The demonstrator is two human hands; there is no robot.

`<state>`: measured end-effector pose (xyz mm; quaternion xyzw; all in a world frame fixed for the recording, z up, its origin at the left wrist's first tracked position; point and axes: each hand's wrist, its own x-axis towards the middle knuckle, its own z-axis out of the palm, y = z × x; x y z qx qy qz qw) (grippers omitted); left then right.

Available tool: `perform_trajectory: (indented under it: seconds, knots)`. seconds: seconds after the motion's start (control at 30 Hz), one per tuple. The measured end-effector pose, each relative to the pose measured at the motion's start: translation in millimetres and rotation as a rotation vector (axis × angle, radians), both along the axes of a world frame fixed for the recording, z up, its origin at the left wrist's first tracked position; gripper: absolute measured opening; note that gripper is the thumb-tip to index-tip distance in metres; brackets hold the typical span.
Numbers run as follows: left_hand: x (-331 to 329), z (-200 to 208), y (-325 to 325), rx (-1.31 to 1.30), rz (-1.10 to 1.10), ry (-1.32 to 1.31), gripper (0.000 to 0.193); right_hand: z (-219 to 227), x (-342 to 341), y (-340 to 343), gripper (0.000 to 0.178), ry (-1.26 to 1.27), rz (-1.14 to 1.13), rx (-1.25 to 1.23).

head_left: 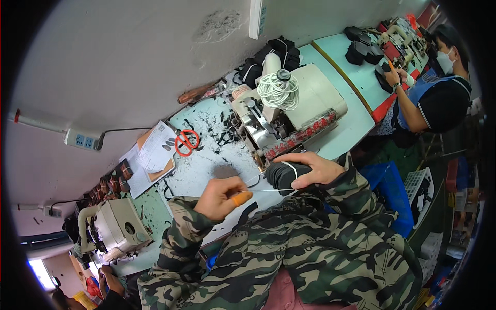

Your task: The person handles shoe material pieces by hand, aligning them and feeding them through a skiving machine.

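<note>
In my right hand [321, 169] is a thick stack of black, rounded fabric pieces [283, 177], held upright in front of the sewing machine [294, 106]. A white cord [271, 190] wraps around the stack and stretches tight to the left. My left hand [222, 198] pinches the cord's other end between closed fingers, one of which wears an orange finger cover [241, 198]. A loose coil of white cord [278, 91] hangs on top of the machine.
Orange-handled scissors [186, 143] and papers [155, 150] lie left on the table [206, 160], among black scraps. Black bundles [281, 49] sit behind the machine. A blue crate [385, 188] stands at my right. Another sewing machine [116, 230] is at left; a co-worker [439, 98] works at far right.
</note>
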<state>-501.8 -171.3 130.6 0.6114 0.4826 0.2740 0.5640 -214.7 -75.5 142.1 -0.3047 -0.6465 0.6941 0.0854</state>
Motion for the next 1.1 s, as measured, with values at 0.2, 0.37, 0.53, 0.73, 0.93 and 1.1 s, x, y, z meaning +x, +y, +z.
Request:
perform_trajectory:
  seconds: [0.2, 0.37, 0.53, 0.73, 0.93, 1.1]
  knots:
    - [-15.3, 9.2, -2.2, -0.145, 0.350, -0.055, 0.010, 4.4, -11.8, -1.4, 0.057, 0.195, -0.383, -0.159]
    - [16.7, 0.6, 19.4, -0.267, 0.466, -0.284, 0.012, -5.6, -44.4, -12.1, 0.061, 0.249, 0.173, -0.149]
    - [23.8, -0.1, 9.5, 0.067, 0.009, -0.201, 0.015, -11.6, -39.9, -16.8, 0.060, 0.070, 0.217, -0.178]
    - [35.8, -3.5, -3.0, -0.265, -0.343, -0.240, 0.017, -18.1, -34.9, -20.9, 0.060, -0.130, 0.680, -0.226]
    - [25.2, 4.4, -14.1, -0.177, -0.518, -0.253, 0.011, -14.3, -37.7, -22.1, 0.072, -0.013, 0.788, -0.020]
    - [3.0, 18.7, -25.8, -0.168, -0.542, -0.103, 0.012, -18.2, -15.9, -23.8, 0.074, 0.016, 0.586, -0.297]
